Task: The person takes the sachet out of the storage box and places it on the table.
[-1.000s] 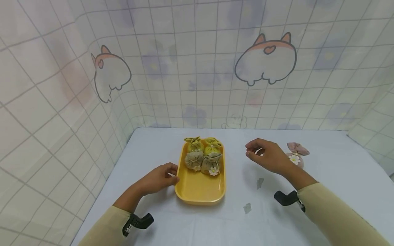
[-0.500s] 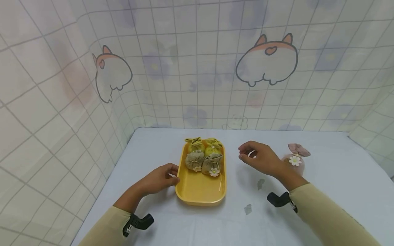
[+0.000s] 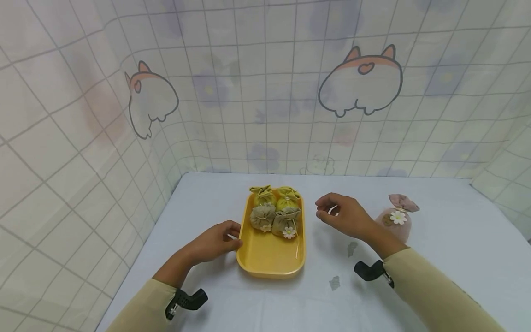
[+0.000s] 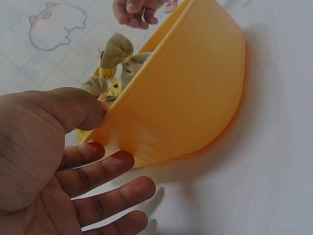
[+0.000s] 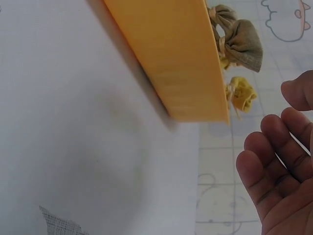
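My left hand (image 3: 217,242) is at the left side of a yellow plastic tray (image 3: 271,258). In the left wrist view the thumb (image 4: 88,110) lies at the rim and the fingers (image 4: 110,166) lie along the outer wall, pinching the edge. Two yellow drawstring pouches (image 3: 287,200) sit at the tray's far end, with two grey-green pouches (image 3: 262,217) in front; white flowers decorate them. Right of the tray my right hand (image 3: 346,216) hovers above the table, fingers loosely curled around nothing. A pink pouch (image 3: 400,228) with a white flower stands beyond its wrist, partly covered by the forearm.
The white table (image 3: 199,193) ends at a tile-patterned curtain (image 3: 265,92) printed with corgi drawings. Two small grey patches (image 3: 334,282) mark the cloth right of the tray. Black wrist cameras (image 3: 188,299) hang from both sleeves.
My right hand has moved left, away from the pink pouch and closer to the tray, uncovering more of that pouch. The left hand and the tray have stayed put.
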